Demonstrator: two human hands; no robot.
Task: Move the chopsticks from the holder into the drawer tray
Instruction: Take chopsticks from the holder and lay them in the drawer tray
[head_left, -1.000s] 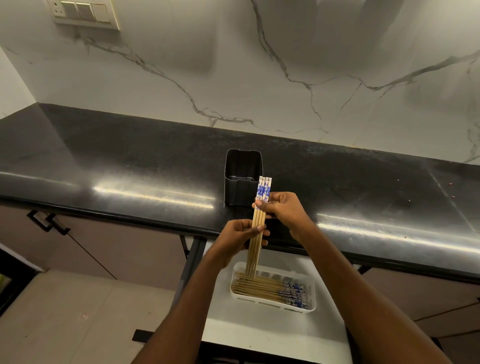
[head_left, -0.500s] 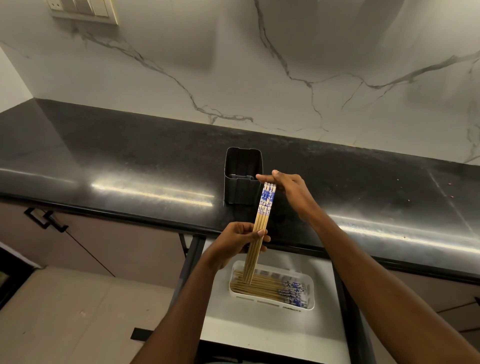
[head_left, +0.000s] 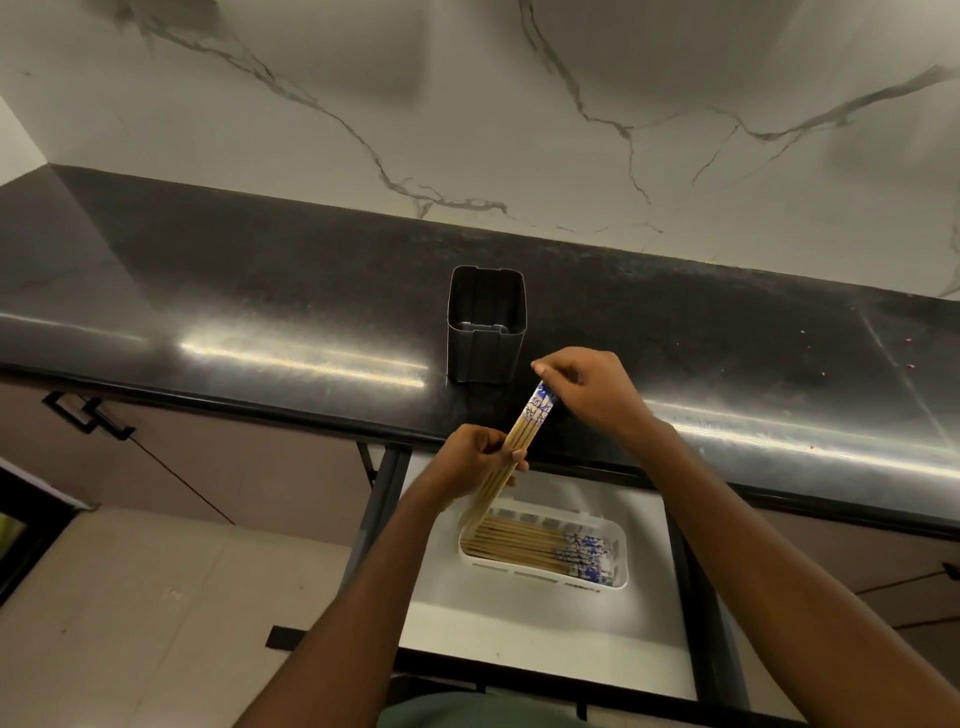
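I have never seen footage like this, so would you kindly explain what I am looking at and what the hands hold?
There is no machine: a person works bare-handed, and every picture comes from a camera on their head, looking down. On the black countertop stands a dark square holder. Below, an open white drawer holds a white plastic tray of bamboo chopsticks with blue-patterned tops. The left hand grips a tilted bundle of the same chopsticks at mid-length; the right hand pinches its patterned tops.
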